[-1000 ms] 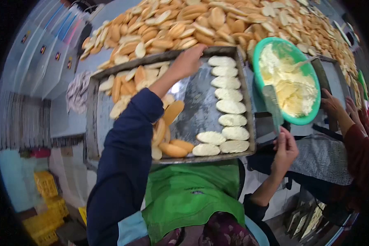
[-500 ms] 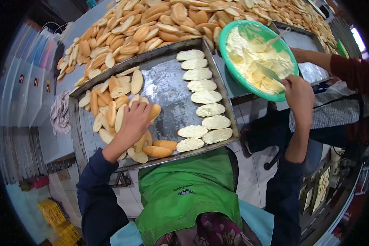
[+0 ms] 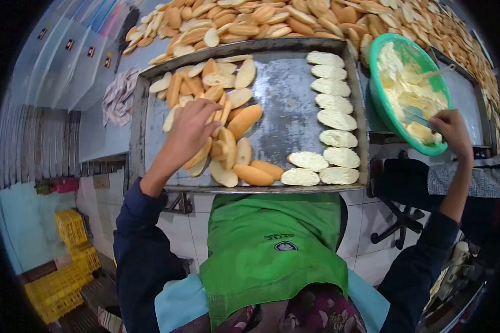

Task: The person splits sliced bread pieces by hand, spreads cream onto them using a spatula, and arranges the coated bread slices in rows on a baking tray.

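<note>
Now the spatula (image 3: 415,115) has its blade in the cream (image 3: 391,64) inside the green bowl (image 3: 376,83); a second ago it was held outside the rim. The left hand (image 3: 193,129), earlier at the tray's far wall, is now at the plain bread (image 3: 244,121). The coated slices (image 3: 336,120) stay as they were: eight in a column along the right wall, two more inside its near end.

The right hand (image 3: 453,130) is closed on the spatula's handle, over the bowl's near right rim. The left is partly open, its fingers bent onto the plain bread; whether it grips a piece I cannot tell.

Bare metal lies open across the middle of the tray (image 3: 283,83), between bread and column, narrowing towards the near wall. The bowl stands just beside the right wall, a second utensil (image 3: 439,72) leaning over its rim. Beyond the far wall spreads a heap (image 3: 250,28) of bread; the apron (image 3: 272,261) is close to the near wall.
</note>
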Action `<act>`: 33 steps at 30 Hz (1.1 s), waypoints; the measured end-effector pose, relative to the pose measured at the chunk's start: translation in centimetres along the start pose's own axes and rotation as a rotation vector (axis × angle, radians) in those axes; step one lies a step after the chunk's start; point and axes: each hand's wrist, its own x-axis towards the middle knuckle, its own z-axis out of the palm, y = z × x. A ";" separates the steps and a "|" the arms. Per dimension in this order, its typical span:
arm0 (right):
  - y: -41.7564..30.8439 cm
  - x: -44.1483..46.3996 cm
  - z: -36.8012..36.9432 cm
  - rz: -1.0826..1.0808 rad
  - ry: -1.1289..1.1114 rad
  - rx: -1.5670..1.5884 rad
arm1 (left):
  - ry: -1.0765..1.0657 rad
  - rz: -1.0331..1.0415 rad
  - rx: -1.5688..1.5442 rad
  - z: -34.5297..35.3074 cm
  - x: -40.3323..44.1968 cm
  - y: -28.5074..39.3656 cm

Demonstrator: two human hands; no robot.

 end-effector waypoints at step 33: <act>-13.5 -9.0 22.3 -0.308 0.158 1.168 | 0.165 -0.398 -1.777 2.7 -3.1 6.7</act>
